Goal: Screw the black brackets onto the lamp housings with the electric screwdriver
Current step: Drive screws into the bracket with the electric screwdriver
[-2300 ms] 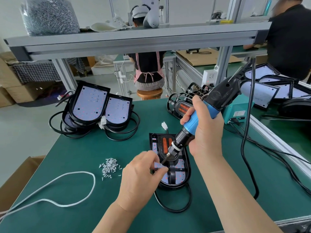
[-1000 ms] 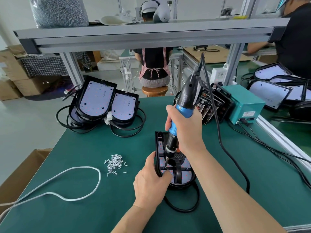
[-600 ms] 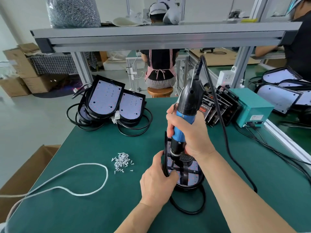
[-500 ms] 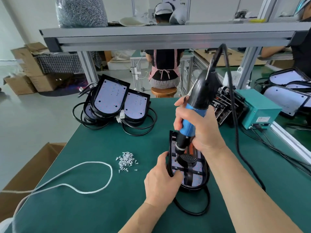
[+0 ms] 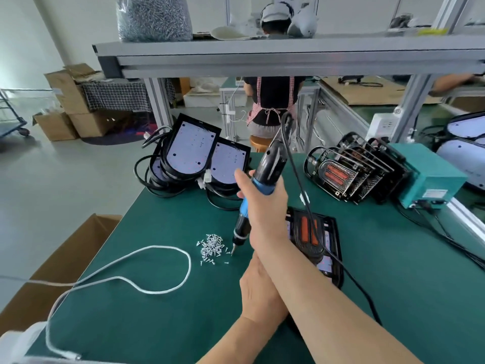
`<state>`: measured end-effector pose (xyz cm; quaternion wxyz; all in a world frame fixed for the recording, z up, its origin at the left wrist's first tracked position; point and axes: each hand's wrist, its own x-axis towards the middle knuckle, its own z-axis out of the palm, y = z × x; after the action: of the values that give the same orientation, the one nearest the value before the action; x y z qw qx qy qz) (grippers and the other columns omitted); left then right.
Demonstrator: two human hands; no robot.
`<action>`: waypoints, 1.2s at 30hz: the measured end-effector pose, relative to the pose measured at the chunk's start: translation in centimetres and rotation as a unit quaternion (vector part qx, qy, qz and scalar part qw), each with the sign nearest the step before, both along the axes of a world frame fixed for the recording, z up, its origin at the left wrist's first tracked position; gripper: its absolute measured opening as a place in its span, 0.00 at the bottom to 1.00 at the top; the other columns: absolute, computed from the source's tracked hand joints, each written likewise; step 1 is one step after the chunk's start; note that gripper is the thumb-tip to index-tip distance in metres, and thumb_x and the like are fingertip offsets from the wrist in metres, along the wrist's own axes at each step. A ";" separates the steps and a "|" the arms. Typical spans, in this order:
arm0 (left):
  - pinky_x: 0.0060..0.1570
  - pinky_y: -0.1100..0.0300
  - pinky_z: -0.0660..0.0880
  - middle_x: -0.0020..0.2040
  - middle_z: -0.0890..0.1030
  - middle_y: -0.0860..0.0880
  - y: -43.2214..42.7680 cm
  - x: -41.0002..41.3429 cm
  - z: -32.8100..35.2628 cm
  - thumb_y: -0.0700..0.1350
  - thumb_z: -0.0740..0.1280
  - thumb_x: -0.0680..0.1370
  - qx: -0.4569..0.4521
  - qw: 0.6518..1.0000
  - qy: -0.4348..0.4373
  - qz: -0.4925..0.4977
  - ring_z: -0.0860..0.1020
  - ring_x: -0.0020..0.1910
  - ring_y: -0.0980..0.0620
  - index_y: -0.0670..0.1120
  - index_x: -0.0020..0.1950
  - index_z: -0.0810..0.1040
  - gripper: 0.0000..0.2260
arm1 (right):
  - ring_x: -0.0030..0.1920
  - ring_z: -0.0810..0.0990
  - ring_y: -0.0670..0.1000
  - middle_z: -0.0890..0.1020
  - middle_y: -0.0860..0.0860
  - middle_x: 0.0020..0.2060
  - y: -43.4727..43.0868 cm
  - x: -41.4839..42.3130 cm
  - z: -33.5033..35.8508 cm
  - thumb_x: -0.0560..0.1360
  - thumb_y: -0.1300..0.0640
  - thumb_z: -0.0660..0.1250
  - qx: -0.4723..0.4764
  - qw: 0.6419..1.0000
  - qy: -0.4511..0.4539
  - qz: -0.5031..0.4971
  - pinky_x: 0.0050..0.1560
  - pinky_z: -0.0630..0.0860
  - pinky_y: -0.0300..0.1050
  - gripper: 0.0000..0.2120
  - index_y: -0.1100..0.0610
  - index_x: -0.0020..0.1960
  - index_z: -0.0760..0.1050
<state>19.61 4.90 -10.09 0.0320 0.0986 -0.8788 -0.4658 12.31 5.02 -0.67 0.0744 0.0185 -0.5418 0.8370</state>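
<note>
Green matting covered the table [image 5: 393, 271], which stood under a grey metal shelf [image 5: 262, 53] in a workshop. The right hand [image 5: 265, 206] reached across to the left with its fingers curled tightly round the blue grip of the electric screwdriver [image 5: 265, 169]. The tool was tilted, top leaning to the right, and its bit pointed down at the right edge of a small heap of screws [image 5: 211, 248]. Whether a screw sat on the bit was too small to tell. A black cable [image 5: 301, 185] ran from the tool's top down over the lamp housing [image 5: 303, 232], which lay flat on the table just to the right of the right wrist, showing two orange strips. Its near end was covered by the right forearm, and the black bracket on it was hard to separate from the dark casing. The left hand [image 5: 258, 292] lay back-up beneath that forearm. Its fingers were hidden, so their hold, if any, could not be told.
</note>
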 end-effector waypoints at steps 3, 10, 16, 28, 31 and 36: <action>0.62 0.51 0.73 0.58 0.80 0.45 0.1 0.3 -0.1 0.63 0.53 0.66 0.071 0.997 0.012 -0.004 0.78 0.58 0.45 0.44 0.63 0.75 0.35 | 0.35 0.79 0.48 0.78 0.41 0.31 -0.2 0.0 0.0 0.73 0.58 0.78 0.009 1.000 -0.002 -0.001 0.36 0.76 0.39 0.12 0.51 0.44 0.74; 0.47 0.54 0.75 0.45 0.80 0.54 0.2 -0.5 -0.4 0.68 0.53 0.62 0.040 0.998 -0.041 0.030 0.78 0.45 0.51 0.53 0.50 0.76 0.28 | 0.32 0.79 0.46 0.79 0.41 0.32 -0.1 0.5 -0.3 0.74 0.59 0.77 -0.005 1.000 -0.004 0.009 0.35 0.75 0.37 0.10 0.52 0.46 0.75; 0.35 0.62 0.66 0.37 0.77 0.53 0.2 -0.4 -0.6 0.71 0.57 0.67 0.017 0.998 -0.037 0.056 0.72 0.35 0.55 0.57 0.35 0.67 0.18 | 0.32 0.78 0.48 0.79 0.41 0.32 -0.4 0.8 -0.7 0.74 0.59 0.77 -0.020 1.000 -0.010 0.009 0.34 0.74 0.40 0.10 0.52 0.45 0.75; 0.40 0.67 0.71 0.38 0.80 0.56 0.0 0.4 0.8 0.50 0.70 0.77 0.102 0.983 0.116 0.101 0.76 0.39 0.59 0.51 0.43 0.77 0.06 | 0.33 0.75 0.51 0.74 0.58 0.39 6.2 1.1 4.4 0.77 0.59 0.74 -0.109 0.990 0.067 -0.055 0.34 0.76 0.39 0.11 0.60 0.50 0.72; 0.35 0.72 0.70 0.33 0.79 0.54 -0.1 0.4 1.0 0.51 0.75 0.73 0.165 0.961 0.140 0.169 0.74 0.32 0.59 0.49 0.38 0.75 0.11 | 0.30 0.75 0.49 0.76 0.52 0.33 8.5 0.8 5.4 0.77 0.59 0.73 -0.121 0.984 0.083 -0.105 0.33 0.75 0.40 0.10 0.58 0.46 0.71; 0.41 0.73 0.72 0.39 0.81 0.52 0.1 0.4 1.1 0.43 0.77 0.72 0.211 0.941 0.203 0.167 0.78 0.38 0.58 0.56 0.55 0.73 0.18 | 0.29 0.74 0.49 0.75 0.49 0.30 10.8 0.9 5.2 0.78 0.57 0.73 -0.122 0.981 0.071 -0.133 0.33 0.75 0.42 0.11 0.55 0.45 0.70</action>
<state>19.99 4.97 -9.00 0.2657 0.1520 -0.7058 -0.6389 13.17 15.77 4.56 0.2250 -0.0035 -0.4264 0.8761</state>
